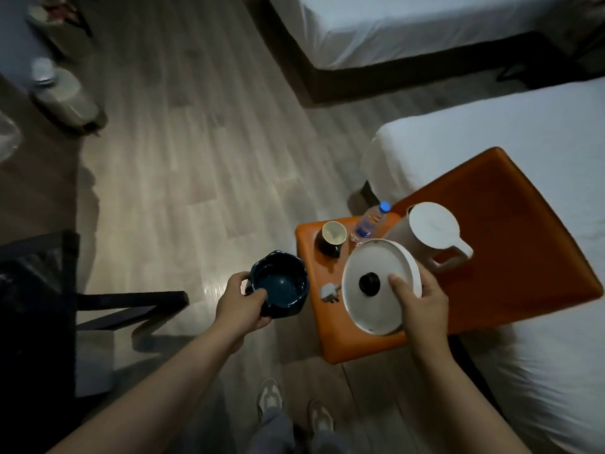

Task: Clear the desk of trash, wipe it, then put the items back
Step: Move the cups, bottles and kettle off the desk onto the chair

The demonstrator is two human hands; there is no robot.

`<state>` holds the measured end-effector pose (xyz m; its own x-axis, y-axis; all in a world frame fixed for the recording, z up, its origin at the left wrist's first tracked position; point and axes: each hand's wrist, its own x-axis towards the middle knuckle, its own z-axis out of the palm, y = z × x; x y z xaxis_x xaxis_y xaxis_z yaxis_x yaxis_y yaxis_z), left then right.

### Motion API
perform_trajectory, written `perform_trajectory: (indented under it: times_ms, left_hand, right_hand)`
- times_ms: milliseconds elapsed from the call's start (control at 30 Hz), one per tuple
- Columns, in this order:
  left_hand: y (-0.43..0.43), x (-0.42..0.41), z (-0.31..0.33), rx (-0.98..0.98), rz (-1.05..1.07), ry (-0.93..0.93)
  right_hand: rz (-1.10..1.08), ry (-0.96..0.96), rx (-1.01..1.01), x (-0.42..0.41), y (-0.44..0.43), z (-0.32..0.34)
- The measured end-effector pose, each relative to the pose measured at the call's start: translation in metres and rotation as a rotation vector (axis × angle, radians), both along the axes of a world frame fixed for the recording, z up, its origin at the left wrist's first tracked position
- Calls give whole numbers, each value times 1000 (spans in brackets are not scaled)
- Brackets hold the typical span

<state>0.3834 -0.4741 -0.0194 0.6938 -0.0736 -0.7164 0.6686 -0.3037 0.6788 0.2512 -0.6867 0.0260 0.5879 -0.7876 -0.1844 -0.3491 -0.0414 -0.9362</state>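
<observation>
My left hand [240,301] grips a dark blue ashtray [280,283] by its rim, held in the air left of an orange chair [510,224]. My right hand [417,301] holds a round white kettle base [376,286] tilted on edge over the chair seat, thumb on its face near the black centre connector. Its white plug [329,293] hangs beside it. On the seat stand a white kettle [429,232], a water bottle with a blue cap [370,222] and a dark cup with a pale inside [332,239].
White beds lie to the right [523,142] and at the top [409,24]. A black bin with a liner [36,290] stands at the left edge. A pale container [62,90] sits at the upper left. Wooden floor [196,142] fills the middle. My shoes [294,404] show below.
</observation>
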Motion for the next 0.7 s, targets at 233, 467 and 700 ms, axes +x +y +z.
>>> perform_trajectory:
  times_ms: [233, 467, 700]
  left_hand:
    - [-45, 0, -40, 69, -151, 57]
    - [-98, -8, -93, 111, -230, 108]
    - [-148, -15, -153, 109, -230, 186]
  right_hand:
    - [-142, 109, 62, -23, -37, -54]
    - [-214, 242, 121, -34, -93, -118]
    - [-170, 348, 193, -35, -153, -181]
